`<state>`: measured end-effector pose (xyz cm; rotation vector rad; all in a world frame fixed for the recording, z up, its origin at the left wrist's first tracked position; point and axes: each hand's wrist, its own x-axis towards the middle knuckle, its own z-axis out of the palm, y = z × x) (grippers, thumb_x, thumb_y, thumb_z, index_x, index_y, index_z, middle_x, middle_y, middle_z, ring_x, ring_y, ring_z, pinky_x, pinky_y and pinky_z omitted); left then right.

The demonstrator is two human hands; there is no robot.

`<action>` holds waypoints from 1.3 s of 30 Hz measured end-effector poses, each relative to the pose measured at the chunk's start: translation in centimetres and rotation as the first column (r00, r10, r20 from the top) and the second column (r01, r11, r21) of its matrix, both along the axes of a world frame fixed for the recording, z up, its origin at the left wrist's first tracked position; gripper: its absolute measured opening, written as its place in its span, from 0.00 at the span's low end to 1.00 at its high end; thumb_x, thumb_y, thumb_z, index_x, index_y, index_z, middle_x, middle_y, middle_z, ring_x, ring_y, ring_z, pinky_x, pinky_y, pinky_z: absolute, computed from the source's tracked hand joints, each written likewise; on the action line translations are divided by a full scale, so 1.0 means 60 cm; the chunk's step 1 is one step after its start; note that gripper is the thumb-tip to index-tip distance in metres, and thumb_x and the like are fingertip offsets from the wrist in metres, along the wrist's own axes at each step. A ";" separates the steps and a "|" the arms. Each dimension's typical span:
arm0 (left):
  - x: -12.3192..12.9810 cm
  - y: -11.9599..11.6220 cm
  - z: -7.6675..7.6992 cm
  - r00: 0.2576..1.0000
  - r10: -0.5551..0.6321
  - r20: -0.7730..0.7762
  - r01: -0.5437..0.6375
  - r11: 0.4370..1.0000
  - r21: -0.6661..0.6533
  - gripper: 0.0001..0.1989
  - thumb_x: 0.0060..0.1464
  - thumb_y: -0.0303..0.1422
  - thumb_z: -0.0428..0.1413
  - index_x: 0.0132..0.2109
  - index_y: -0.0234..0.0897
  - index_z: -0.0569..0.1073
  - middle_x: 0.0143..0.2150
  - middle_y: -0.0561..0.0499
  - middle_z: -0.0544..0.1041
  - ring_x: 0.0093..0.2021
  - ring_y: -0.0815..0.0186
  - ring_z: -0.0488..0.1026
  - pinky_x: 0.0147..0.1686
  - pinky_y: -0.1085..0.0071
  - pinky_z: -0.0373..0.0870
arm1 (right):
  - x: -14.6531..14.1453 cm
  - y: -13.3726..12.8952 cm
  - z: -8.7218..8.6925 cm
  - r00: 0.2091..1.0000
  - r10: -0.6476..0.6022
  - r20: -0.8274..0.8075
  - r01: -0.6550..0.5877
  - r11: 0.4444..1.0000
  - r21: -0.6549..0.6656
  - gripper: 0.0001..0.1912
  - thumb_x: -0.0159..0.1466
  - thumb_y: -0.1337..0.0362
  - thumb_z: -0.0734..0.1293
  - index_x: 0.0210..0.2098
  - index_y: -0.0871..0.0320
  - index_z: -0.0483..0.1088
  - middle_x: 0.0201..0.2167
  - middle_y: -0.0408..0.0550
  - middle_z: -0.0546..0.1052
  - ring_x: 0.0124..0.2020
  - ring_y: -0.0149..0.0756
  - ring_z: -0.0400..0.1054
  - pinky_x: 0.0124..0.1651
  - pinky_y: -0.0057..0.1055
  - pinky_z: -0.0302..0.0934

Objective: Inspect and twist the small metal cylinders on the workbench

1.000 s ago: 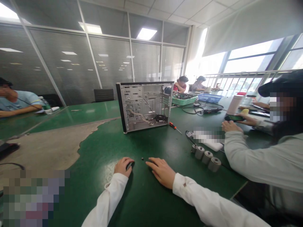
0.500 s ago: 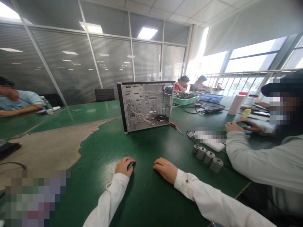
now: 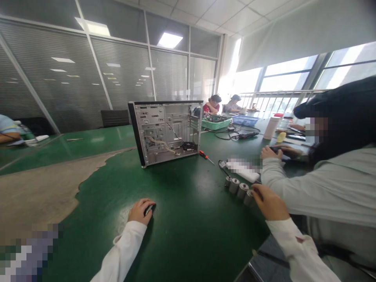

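On the green tabletop [image 3: 182, 219] my left hand [image 3: 141, 211] rests with curved fingers and the thumb apart, a dark gap between them; I see nothing held there. My right hand [image 3: 272, 203] is at the nearest metal cylinder [image 3: 249, 198], its fingers bent round the right side and top edge. Part of that cylinder is hidden behind the fingers. Beyond it, several grey metal cylinders, such as this one [image 3: 242, 190], stand in a slanting row. Farther off stands an opened computer case [image 3: 169, 131], with loose cables and a black fan inside.
An orange-handled screwdriver [image 3: 203, 154] lies beside the case. A white power strip [image 3: 245, 171] is behind the cylinders. Green [image 3: 217, 124] and blue [image 3: 245, 120] baskets stand farther back. A co-worker's sleeve [image 3: 282, 178] is close to my right hand. A worn brown patch [image 3: 44, 188] marks the left.
My right hand has moved right, from the bare tabletop to the nearest metal cylinder. My left hand keeps its pose. The whole view has turned to the right.
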<state>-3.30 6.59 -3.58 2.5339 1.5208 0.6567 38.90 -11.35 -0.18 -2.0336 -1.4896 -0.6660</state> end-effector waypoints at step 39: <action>0.004 -0.014 0.011 1.000 0.009 0.023 -0.008 1.000 -0.026 0.13 0.42 0.25 0.50 0.35 0.42 0.72 0.41 0.52 0.70 0.43 0.63 0.65 0.41 0.67 0.61 | -0.284 0.130 0.085 0.777 0.609 -0.158 -0.628 0.740 -0.239 0.18 0.53 0.57 0.62 0.42 0.56 0.60 0.30 0.45 0.72 0.34 0.35 0.64 0.43 0.34 0.47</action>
